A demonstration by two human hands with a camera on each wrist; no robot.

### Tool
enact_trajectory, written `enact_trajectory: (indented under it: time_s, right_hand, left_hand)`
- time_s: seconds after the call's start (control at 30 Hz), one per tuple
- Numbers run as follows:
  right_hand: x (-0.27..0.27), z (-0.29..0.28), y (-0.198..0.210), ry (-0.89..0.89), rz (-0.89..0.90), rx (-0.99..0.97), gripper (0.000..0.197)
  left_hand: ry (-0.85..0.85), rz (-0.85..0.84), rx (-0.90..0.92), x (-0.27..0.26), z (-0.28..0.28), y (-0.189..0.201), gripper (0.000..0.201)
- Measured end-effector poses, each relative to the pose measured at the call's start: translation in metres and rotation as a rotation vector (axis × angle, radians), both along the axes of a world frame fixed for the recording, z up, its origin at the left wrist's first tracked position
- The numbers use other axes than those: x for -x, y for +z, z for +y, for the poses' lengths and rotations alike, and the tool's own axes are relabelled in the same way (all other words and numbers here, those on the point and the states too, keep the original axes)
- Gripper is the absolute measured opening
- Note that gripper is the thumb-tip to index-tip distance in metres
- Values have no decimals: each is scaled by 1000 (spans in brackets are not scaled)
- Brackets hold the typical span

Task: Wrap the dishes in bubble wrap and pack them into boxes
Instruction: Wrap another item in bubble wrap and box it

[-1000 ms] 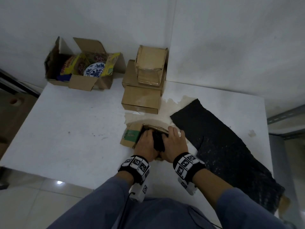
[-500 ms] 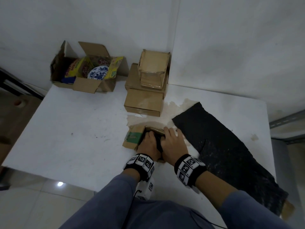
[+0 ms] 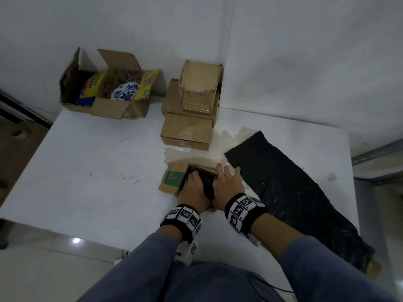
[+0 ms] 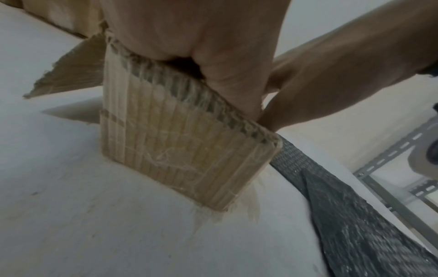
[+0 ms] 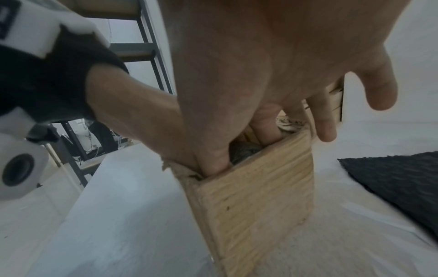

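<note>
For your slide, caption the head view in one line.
Both hands, left hand and right hand, push a black-wrapped bundle into a small cardboard box.

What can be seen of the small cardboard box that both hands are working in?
The small cardboard box is plain brown corrugated board with frayed edges and a green printed patch on its left flap. It stands open on the white table, beside the black bubble wrap sheet. The left hand and right hand both reach into it, pushing down a dark wrapped bundle. What is inside the bundle is hidden.
</note>
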State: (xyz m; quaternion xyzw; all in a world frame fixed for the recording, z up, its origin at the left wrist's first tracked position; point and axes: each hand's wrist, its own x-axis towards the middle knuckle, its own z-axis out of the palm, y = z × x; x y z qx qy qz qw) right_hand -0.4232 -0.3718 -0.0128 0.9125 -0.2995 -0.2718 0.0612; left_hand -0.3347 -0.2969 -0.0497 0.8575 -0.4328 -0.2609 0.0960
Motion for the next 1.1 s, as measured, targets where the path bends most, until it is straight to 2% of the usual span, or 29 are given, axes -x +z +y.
enact_trajectory:
  time_s: [0.13,0.33,0.53,0.67,0.83,1.1]
  right_hand:
    - [-3,-7,-4,-33,38,-58,54]
    - [-11,-21,-2,-147,35,-191,63]
    - [-22,-25,7,-163,55,-214,68]
    - [-25,-21,17,-83,114,-180,63]
    - [-16,-11,26,70,70,-53,53]
    - [-6,3,27,107,163,-9,48]
  left_hand:
    - [-1,81,-151,-7,-9,3,114]
    - [-21,81,-256,-10,-17,4,127]
    - [-26,43,-227,-6,-13,6,112]
    - [-56,32,-228,-10,-10,11,114]
    - [-74,32,-245,-13,-9,9,113]
    - [-130,14,-257,-15,-7,11,114]
